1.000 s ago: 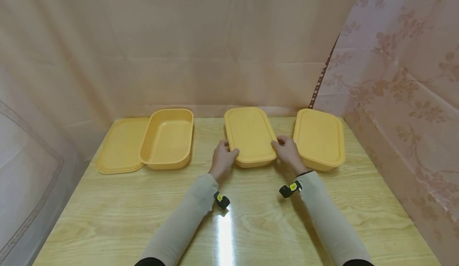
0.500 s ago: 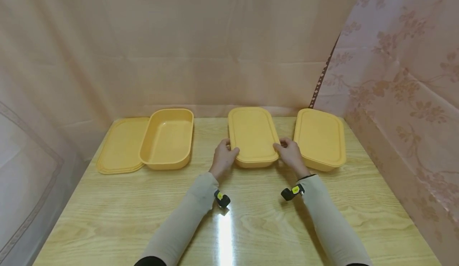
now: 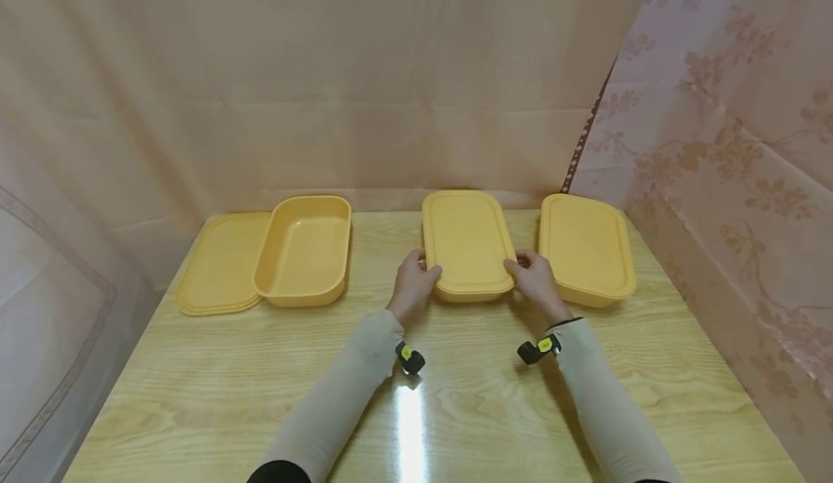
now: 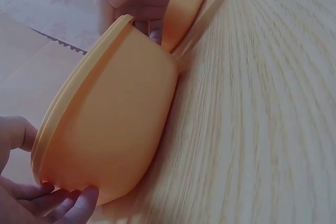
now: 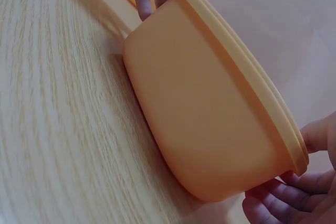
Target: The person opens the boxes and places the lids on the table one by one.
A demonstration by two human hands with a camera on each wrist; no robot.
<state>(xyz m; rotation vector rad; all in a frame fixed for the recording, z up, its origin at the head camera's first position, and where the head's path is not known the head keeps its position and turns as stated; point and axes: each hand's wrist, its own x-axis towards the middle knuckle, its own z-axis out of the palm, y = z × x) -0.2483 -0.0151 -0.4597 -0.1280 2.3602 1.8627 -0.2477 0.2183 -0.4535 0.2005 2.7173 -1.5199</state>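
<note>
A yellow lidded food container stands at the back of the wooden table, between my two hands. My left hand grips its left side near the front corner, thumb by the lid's edge and fingers under the rim. On the opposite side my right hand holds it the same way. The right wrist view shows the container's smooth end wall low over the tabletop, the lid seated along the top. Close beside my right hand is a second lidded yellow container.
Left of my hands stands a lidless yellow container, overlapping a flat yellow lid in the head view. Behind the table hangs a beige cloth; a flowered cloth borders the right side.
Both hands have shifted the middle container a little to the right, and it now sits straighter. The right-hand container has also slid slightly right. The open container and loose lid stay put.
</note>
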